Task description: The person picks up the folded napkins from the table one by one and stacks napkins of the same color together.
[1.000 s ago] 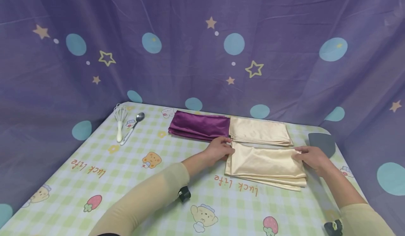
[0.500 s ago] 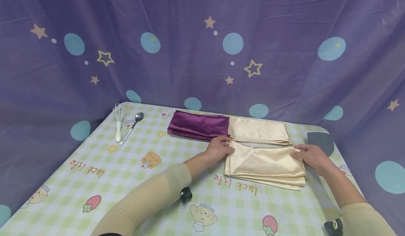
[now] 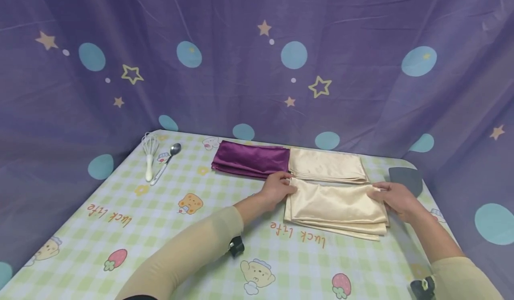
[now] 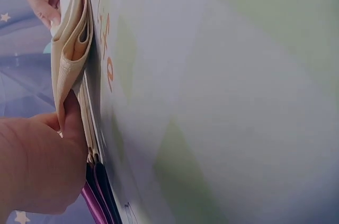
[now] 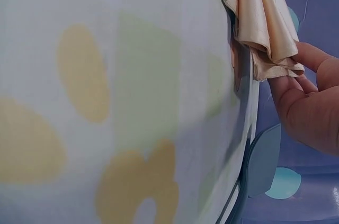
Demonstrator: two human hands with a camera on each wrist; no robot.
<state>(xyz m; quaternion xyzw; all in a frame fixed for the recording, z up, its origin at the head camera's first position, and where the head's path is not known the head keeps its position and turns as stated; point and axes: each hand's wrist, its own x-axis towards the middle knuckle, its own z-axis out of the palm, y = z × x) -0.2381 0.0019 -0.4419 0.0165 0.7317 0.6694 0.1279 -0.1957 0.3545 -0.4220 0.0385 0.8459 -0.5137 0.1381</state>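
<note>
A folded cream satin cloth (image 3: 337,204) lies at the right of the table, its layers showing along the near edge. My left hand (image 3: 276,192) pinches its far left corner; in the left wrist view the thumb and fingers of the left hand (image 4: 42,166) grip the fold. At the far right corner, my right hand (image 3: 396,200) pinches the cloth too, and the right wrist view shows the bunched layers (image 5: 265,23) between thumb and fingers. Directly behind lies a second folded cream cloth (image 3: 327,165), with a folded purple satin cloth (image 3: 250,159) adjoining it on the left.
A grey flat scraper-like piece (image 3: 406,180) lies beyond my right hand. At the far left are a white whisk (image 3: 149,159) and a spoon (image 3: 166,163). A checked tablecloth (image 3: 160,242) covers the table, and a purple curtain (image 3: 225,94) hangs behind.
Both hands have shifted slightly away from me with the near cream cloth's far edge, closer to the cloth behind. Their grip looks the same. The head view has turned slightly right.
</note>
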